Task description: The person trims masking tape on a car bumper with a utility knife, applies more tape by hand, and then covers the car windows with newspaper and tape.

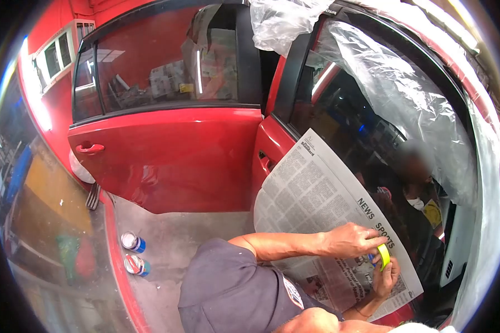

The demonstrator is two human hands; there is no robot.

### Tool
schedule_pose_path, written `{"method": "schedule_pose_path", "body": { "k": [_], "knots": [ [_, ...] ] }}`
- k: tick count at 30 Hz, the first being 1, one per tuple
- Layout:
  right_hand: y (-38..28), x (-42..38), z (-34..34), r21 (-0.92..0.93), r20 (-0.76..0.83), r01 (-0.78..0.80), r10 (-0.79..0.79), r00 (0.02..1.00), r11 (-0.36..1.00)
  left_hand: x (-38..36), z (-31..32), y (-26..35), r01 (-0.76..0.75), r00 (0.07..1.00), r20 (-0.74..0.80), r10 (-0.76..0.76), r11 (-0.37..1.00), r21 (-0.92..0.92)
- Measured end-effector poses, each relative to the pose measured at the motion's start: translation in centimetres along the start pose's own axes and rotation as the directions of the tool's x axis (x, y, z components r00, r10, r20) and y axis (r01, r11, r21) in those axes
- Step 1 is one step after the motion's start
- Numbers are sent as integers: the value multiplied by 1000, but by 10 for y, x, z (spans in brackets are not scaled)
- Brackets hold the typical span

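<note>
A roll of bright yellow tape (384,256) is between my two hands, in front of a newspaper sheet (300,188). My right hand (386,277) grips the roll from below, thumb and fingers closed around its lower edge. From the left reaches my left hand (353,240), its fingers closed together at the upper edge of the tape. Whether they pinch a loose end is hard to make out. The newspaper lies over the front door of a red car (269,139), covering its panel and reaching up across the lower window. Its left edge curls outward.
The rear car door (166,161) stands open to the left. Clear plastic sheeting (394,83) hangs over the roof and window, which reflects a person. Two cans (133,242) stand on the grey floor (166,222), beside a glossy surface (55,205) at the left.
</note>
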State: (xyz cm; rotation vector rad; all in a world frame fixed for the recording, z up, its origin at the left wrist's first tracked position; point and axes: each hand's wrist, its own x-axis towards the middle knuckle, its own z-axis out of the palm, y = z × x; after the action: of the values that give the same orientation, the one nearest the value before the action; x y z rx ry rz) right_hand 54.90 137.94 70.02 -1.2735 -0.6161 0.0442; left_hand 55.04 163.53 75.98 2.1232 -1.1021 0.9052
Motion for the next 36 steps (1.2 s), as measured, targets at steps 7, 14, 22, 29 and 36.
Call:
{"method": "schedule_pose_path", "body": {
  "k": [7,14,22,29,36],
  "knots": [
    [-3,1,7,16,-24,43,-42,999,999,-3,25,-14,229,973,45,-225,941,-249],
    [1,9,15,6,26,163,-163,986,987,-8,31,-8,642,714,416,-563,287,-711],
    [-4,7,25,-143,-117,75,-92,989,987,-7,54,6,604,622,538,-569,-90,-792],
    [-5,9,25,-291,-158,9,-57,986,957,-5,55,-4,591,722,397,-567,207,-780],
    [2,9,29,-210,-59,80,-95,994,974,-13,7,-26,497,850,90,-519,732,-467]
  ]
}}
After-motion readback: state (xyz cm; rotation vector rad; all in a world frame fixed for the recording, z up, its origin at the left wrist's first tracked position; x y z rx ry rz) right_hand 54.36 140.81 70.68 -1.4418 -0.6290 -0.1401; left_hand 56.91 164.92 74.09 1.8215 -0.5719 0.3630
